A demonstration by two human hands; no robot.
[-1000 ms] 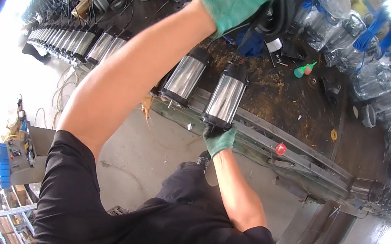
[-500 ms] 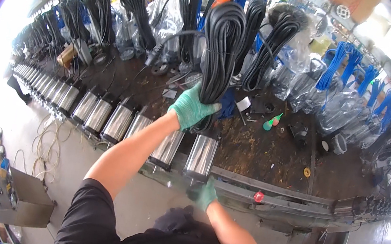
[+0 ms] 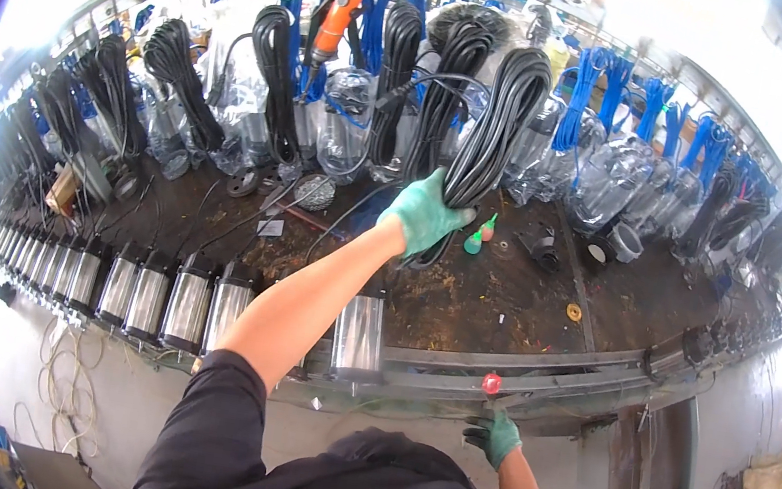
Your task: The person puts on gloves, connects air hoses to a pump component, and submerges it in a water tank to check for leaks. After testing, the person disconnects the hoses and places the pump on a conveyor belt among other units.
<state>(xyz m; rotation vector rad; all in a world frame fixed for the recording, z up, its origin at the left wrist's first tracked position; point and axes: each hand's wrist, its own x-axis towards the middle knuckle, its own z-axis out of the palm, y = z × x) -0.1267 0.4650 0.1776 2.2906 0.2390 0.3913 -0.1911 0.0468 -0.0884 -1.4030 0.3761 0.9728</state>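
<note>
Gripping a black cable bundle (image 3: pixel 491 128) hung above the workbench (image 3: pixel 503 307), the left hand (image 3: pixel 424 213) is closing round its lower end, seemingly lifting it off, while the right hand (image 3: pixel 494 434) is resting half-curled, empty, below the bench edge.

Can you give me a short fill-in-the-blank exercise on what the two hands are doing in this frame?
1. The left hand grips a hanging coil of ____ cable.
2. Both hands wear ____ gloves.
3. The right hand is low at the bench edge, just below a small ____ knob.
4. Along the bench front lies a row of shiny ____ cylinders.

Missing words: black; green; red; metal
</note>
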